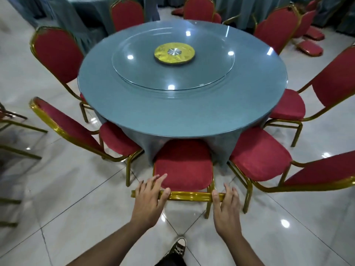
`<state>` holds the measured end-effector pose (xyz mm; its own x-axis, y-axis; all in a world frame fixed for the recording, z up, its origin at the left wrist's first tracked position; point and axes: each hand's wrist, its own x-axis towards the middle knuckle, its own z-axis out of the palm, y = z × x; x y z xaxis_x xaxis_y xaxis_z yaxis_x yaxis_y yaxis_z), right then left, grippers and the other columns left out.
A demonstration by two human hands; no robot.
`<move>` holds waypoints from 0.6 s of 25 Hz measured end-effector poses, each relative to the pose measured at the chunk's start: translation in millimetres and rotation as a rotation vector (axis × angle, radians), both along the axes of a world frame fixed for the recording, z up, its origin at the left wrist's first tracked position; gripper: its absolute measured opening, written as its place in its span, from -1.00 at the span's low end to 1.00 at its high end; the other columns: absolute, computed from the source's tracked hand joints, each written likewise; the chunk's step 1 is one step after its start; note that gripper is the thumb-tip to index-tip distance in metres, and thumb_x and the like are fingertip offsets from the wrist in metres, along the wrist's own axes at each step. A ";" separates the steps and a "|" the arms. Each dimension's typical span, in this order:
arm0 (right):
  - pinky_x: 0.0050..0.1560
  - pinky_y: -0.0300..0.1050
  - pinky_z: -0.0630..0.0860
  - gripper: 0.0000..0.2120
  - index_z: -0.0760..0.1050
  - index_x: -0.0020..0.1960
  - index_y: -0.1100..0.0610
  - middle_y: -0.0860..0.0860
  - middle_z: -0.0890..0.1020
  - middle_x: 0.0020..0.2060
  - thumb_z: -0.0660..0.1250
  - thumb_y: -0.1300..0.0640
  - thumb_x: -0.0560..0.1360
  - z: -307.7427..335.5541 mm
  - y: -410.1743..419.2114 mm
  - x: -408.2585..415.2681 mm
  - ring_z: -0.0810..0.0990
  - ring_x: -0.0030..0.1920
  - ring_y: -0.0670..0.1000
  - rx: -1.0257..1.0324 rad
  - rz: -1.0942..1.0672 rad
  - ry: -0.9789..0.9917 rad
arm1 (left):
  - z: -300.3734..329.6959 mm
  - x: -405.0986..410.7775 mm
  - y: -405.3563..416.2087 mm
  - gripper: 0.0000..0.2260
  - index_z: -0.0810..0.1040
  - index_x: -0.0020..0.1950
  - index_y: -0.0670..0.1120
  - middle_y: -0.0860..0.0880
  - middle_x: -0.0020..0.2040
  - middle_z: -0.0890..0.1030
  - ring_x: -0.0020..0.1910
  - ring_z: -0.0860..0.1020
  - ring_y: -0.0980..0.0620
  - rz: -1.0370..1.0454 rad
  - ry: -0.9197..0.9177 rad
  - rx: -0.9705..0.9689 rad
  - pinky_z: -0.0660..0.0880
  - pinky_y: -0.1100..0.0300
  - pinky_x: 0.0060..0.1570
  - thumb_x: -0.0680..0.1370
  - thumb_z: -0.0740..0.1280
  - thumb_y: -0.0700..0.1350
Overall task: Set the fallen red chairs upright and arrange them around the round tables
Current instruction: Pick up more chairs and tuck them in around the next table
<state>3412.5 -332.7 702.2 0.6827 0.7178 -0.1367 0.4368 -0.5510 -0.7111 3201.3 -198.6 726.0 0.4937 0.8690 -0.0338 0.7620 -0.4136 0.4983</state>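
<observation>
A round table (pixel 182 116) with a blue cloth stands in front of me, ringed by several upright red chairs with gold frames. The nearest chair (pixel 183 164) is tucked against the table's front edge, and I look down on its gold top rail (pixel 190 195). My left hand (pixel 148 198) rests on the rail's left end, fingers stretched out over it toward the seat and thumb lying along the bar. My right hand (pixel 226 208) rests on the right end, fingers laid over the bar. At the back right, fallen red chairs (pixel 310 47) lie on the floor.
A glass turntable (pixel 172 77) with a gold hub sits on the table. Neighbouring chairs stand close on the left (pixel 119 139) and right (pixel 259 154). More gold chair legs (pixel 19 127) show at the left edge. Other draped tables stand behind. My shoe (pixel 177 248) is on the glossy tiles.
</observation>
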 end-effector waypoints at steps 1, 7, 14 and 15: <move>0.50 0.25 0.18 -0.46 0.15 0.48 -0.08 0.15 0.21 0.51 -0.05 -0.34 0.61 -1.8 0.3 -1.8 0.05 0.57 0.16 0.002 -0.003 -0.017 | -2.6 -0.3 1.1 -0.43 0.28 0.54 0.20 0.09 0.44 0.40 0.48 0.25 0.11 0.014 -0.011 0.019 0.05 -0.06 0.54 0.63 -0.17 0.35; 0.51 0.19 0.22 -0.22 0.20 0.48 -0.01 0.11 0.16 0.53 -0.19 -0.50 0.50 -6.0 5.4 -10.1 0.04 0.57 0.08 -0.079 -0.078 0.010 | -9.1 -1.4 7.8 -0.46 0.37 0.50 0.11 0.05 0.42 0.44 0.46 0.33 0.04 0.071 -0.029 0.073 0.04 -0.05 0.55 0.66 -0.13 0.28; 0.51 0.24 0.19 -0.28 0.16 0.52 -0.01 0.17 0.18 0.52 -0.11 -0.45 0.55 -0.7 9.7 -29.3 0.04 0.57 0.15 -0.015 -0.053 0.038 | -10.4 -20.1 22.2 -0.45 0.27 0.54 0.19 0.10 0.43 0.40 0.46 0.29 0.08 0.041 0.041 0.057 0.13 -0.09 0.50 0.65 -0.20 0.30; 0.51 0.24 0.17 -0.29 0.17 0.52 -0.01 0.18 0.18 0.52 -0.10 -0.44 0.56 -3.9 7.3 -27.3 0.04 0.57 0.16 -0.031 -0.039 0.055 | -9.8 -22.6 20.5 -0.44 0.26 0.54 0.20 0.10 0.43 0.40 0.46 0.29 0.08 0.022 0.052 0.037 0.17 -0.12 0.47 0.64 -0.22 0.31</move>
<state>3385.2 -325.4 698.3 0.7010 0.6856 -0.1965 0.3757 -0.5891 -0.7154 3178.8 -178.1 716.2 0.4725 0.8809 -0.0269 0.7958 -0.4134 0.4425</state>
